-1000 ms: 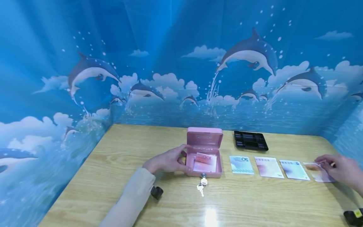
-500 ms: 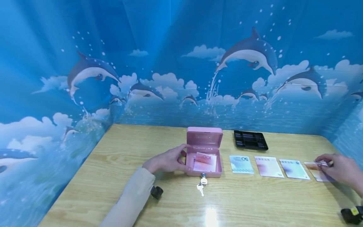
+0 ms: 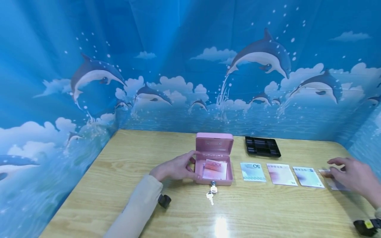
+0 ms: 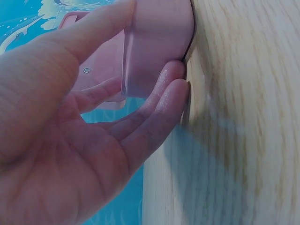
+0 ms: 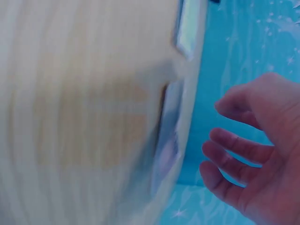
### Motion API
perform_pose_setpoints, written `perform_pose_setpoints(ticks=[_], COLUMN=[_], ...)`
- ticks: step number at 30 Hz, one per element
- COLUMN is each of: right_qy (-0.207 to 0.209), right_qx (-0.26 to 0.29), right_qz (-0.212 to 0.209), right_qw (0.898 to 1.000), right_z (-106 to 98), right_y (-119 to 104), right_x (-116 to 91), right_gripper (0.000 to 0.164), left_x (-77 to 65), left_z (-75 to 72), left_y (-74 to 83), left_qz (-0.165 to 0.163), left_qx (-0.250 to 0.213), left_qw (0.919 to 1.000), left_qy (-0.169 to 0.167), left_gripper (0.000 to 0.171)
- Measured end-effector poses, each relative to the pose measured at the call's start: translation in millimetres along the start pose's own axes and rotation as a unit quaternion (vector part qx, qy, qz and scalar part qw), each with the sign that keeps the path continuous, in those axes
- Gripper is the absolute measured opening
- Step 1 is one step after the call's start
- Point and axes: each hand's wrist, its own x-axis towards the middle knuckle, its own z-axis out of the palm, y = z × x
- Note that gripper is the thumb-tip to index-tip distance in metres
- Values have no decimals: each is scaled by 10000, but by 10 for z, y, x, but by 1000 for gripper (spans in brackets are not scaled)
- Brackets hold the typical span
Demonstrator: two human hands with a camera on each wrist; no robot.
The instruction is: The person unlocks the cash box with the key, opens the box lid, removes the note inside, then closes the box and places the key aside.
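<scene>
A pink cash box (image 3: 214,145) stands with its lid raised. Inside lies a red 100 banknote (image 3: 215,172) on another. My left hand (image 3: 177,168) rests against the box's left side; in the left wrist view its fairly straight fingers (image 4: 161,101) touch the pink wall. Keys (image 3: 210,197) hang from the front lock. At the far right, my right hand (image 3: 355,175) hovers over the rightmost banknote (image 3: 327,176), partly hiding it. In the right wrist view the loosely bent fingers (image 5: 229,161) hold nothing and stand apart from that note (image 5: 168,131).
Between the box and my right hand, a greenish 50 banknote (image 3: 252,172), a pinkish banknote (image 3: 281,174) and a bluish banknote (image 3: 308,177) lie in a row on the wooden table (image 3: 268,211). Behind them sits a black compartment tray (image 3: 262,147). A dolphin-print cloth (image 3: 178,49) hangs behind.
My right hand touched the rightmost banknote earlier; it has now lifted off, its thumb and fingers apart, and the note lies on the table. My left hand has not moved.
</scene>
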Motion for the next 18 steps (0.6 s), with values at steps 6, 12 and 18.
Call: perform_pose_setpoints(ticks=[6, 12, 18], right_qy=[185, 257, 84], right_qx=[352, 626, 1030], right_qz=[9, -34, -120], right_qw=[9992, 9977, 9946], right_z=[-50, -41, -67], right_y=[-215, -389, -580], right_x=[-15, -35, -54], right_gripper=[34, 40, 43], left_x=[5, 4, 1], left_z=[7, 7, 5], left_y=[-6, -13, -16], left_qz=[-54, -83, -88], left_qx=[50, 80, 76], left_qw=[10000, 9999, 9999], left_qy=[15, 17, 14], left_gripper=[90, 92, 91])
